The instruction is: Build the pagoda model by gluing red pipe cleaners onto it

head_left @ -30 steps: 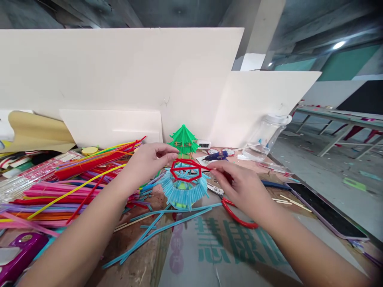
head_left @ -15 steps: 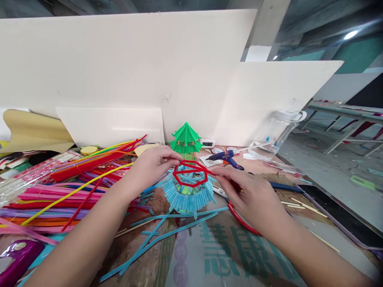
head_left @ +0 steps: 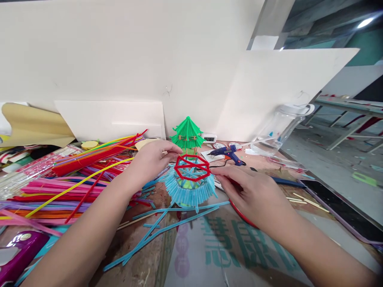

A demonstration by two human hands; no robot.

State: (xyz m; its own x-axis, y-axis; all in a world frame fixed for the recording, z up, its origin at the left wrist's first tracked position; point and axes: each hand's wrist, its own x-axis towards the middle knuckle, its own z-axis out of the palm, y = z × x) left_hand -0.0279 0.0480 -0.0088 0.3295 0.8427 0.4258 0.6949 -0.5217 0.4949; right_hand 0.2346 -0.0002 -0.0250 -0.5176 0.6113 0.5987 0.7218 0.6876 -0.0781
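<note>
A red pipe-cleaner frame [head_left: 192, 178], six-sided with bars crossing inside, is held up in front of a small model tower. My left hand [head_left: 155, 161] pinches its upper left corner between thumb and index finger. At the right corner, my right hand [head_left: 249, 191] grips it with thumb and fingertips. Below and behind the frame spreads a light blue pipe-cleaner roof [head_left: 191, 197], partly covered by it. A green pointed roof [head_left: 187, 133] stands farther back. Red-handled scissors [head_left: 243, 215] lie partly hidden beneath my right hand.
Bundles of coloured pipe cleaners [head_left: 60, 191] cover the left side. Loose blue strips [head_left: 161, 235] lie in front. A glue gun [head_left: 226, 153], a clear jug [head_left: 277, 129] and a phone [head_left: 338, 207] are at the right. White boards [head_left: 119, 52] stand behind; a purple device [head_left: 22, 255] sits near left.
The red frame has tilted to face me more and sits slightly higher against the blue roof. Both hands stay at its sides. The camera view has shifted a little downward.
</note>
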